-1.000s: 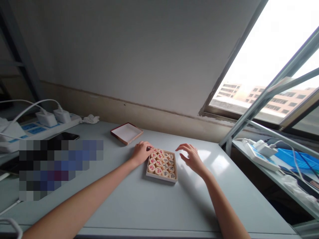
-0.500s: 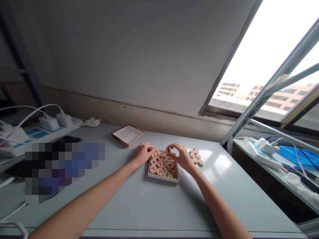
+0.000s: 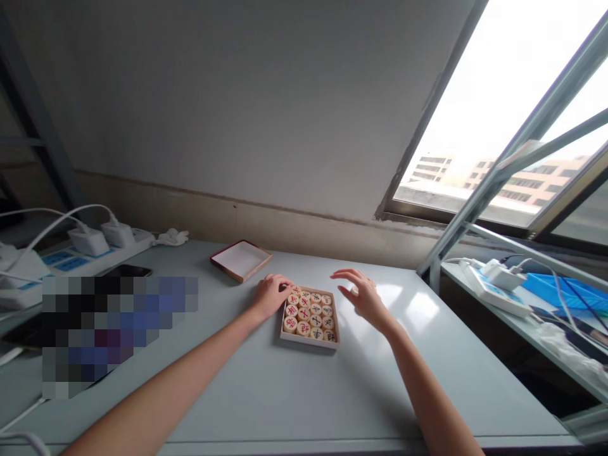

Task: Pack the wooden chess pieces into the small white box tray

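Note:
A shallow cardboard box (image 3: 308,342) sits on the desk in front of me, filled with rows of round wooden Chinese chess pieces (image 3: 315,310). Red characters mark the pieces on its left side, black ones those on its right. My left hand (image 3: 270,297) has its fingers closed at the box's far left corner, gripping the edge. To the right of the box, my right hand (image 3: 365,299) is raised off it, thumb and fingers apart, nothing held. That hand mostly covers the loose chess pieces behind it.
Behind the box lies its lid (image 3: 241,259), inner side up. On the left are a power strip (image 3: 99,250) with plugs and cables, a dark phone (image 3: 135,271) and a blurred-out patch. A metal frame post (image 3: 456,234) rises at the right, beside a shelf with another power strip (image 3: 494,294).
My right hand has moved from the box's far side to the right, its fingers opening, and now covers the loose pieces. My left hand stays at the corner.

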Tool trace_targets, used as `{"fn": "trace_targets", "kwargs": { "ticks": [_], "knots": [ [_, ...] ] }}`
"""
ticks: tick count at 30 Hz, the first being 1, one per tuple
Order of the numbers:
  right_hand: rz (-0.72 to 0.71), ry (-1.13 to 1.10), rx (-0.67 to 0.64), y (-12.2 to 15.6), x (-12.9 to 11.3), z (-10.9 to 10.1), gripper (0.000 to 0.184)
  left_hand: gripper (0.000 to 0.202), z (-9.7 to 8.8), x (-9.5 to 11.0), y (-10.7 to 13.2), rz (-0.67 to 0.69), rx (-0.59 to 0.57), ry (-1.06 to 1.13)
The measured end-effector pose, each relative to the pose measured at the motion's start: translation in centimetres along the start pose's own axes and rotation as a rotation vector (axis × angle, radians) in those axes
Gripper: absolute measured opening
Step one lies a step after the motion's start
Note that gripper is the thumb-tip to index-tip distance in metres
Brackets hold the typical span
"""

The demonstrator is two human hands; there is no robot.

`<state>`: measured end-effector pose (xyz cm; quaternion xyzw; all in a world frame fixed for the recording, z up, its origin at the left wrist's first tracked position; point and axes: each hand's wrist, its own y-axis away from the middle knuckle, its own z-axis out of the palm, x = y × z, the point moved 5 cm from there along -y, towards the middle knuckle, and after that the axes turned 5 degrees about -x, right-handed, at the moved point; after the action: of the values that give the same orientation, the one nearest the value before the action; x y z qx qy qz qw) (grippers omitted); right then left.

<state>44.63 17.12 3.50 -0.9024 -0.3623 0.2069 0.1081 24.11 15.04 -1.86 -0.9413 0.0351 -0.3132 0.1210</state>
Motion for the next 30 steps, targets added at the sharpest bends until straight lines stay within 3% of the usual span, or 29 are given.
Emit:
{"fn": "trace_targets", "kwargs": {
  "ticks": [4, 7, 12, 17, 21, 24, 27, 30],
  "knots": [
    [-0.223, -0.015, -0.192, 0.0, -5.7, 1.9, 0.027, 0.021, 0.1, -0.1, -0.1, 0.005, 0.011, 0.000],
    [-0.244, 0.016, -0.257, -0.1, -6.7, 3.5, 0.034, 0.021, 0.1, -0.2, -0.1, 0.004, 0.021, -0.001],
    [-0.140, -0.104, -0.208, -0.5, -4.7, 4.2, 0.023, 0.021, 0.1, 0.0, -0.1, 0.009, 0.009, -0.002],
    [-0.066, -0.209, -0.049, -0.4, -1.7, 2.2, 0.021, 0.022, -0.1, 0.2, 0.1, 0.005, -0.005, 0.018],
    [0.106, -0.057, -0.055, 0.6, 2.2, 1.4, 0.011, 0.020, -0.2, 0.2, 0.1, 0.007, 0.009, 0.027],
    [0.155, 0.106, -0.115, 1.4, 4.3, 1.8, 0.013, 0.018, -0.1, 0.1, 0.1, 0.003, 0.026, 0.032],
    [0.175, 0.182, -0.112, 1.8, 5.3, 1.9, 0.014, 0.018, 0.0, 0.0, 0.0, 0.001, 0.035, 0.028],
    [0.190, 0.180, -0.095, 1.7, 4.8, 1.6, 0.017, 0.019, -0.1, 0.0, 0.1, 0.002, 0.027, 0.016]
  ]
}}
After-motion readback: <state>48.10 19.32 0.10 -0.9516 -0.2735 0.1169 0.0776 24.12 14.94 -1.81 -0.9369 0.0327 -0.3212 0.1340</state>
